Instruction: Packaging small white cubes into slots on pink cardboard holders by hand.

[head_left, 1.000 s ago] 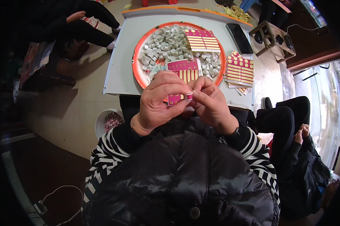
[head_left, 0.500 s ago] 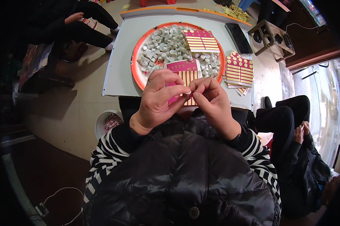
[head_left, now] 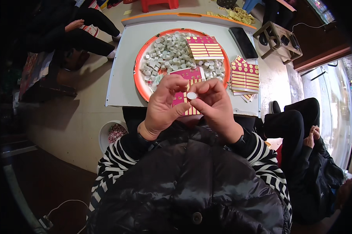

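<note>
Between the thumb and forefinger of my right hand (head_left: pixel 214 103) is a small round white cap (head_left: pixel 191 95), its flat face turned up. My left hand (head_left: pixel 163 102) is just beside it, thumb and fingers parted, with nothing seen in them. Below both hands lies a magenta sticker sheet (head_left: pixel 187 73) with gold stripes and round gold stickers, partly covered by my fingers. It overlaps the near side of a round tray (head_left: pixel 137 72) with an orange-red rim. Many loose white caps (head_left: pixel 172 50) are heaped in the tray, and another sticker sheet (head_left: pixel 205 47) rests over them at the far right.
On the white table (head_left: pixel 121 58), a black phone (head_left: pixel 243 42) lies right of the tray, beyond a stack of sticker sheets (head_left: pixel 244 76). A white bucket (head_left: pixel 105 136) of pinkish bits stands below left. Other people sit at left and right; a wooden stool (head_left: pixel 277 43) stands far right.
My left fingers have come away from the pinch and spread. The white cap now shows face up in my right fingers. The view has shifted slightly, so the tray appears lower.
</note>
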